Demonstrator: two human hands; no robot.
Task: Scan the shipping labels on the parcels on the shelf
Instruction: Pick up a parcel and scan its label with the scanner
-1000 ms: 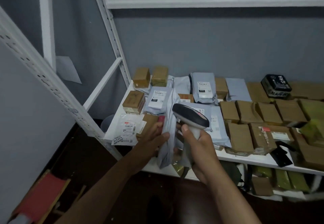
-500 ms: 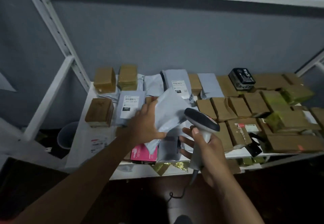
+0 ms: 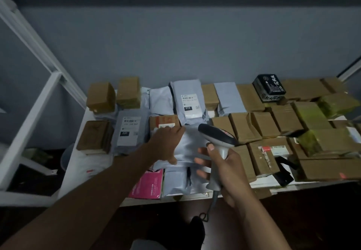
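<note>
Right grip (image 3: 224,168) is wrapped around the scanner (image 3: 217,139) handle at center frame, its head angled down toward the parcels so the beam can reach a label, while the left grip (image 3: 168,142) lies spread flat on a grey mailer (image 3: 187,146), probably to smooth it. Two labelled mailers (marked 231 (image 3: 130,130) and 010 (image 3: 190,103)) sit face-up on the shelf (image 3: 78,152) just beyond, with brown boxes (image 3: 254,126) filling the right side.
</note>
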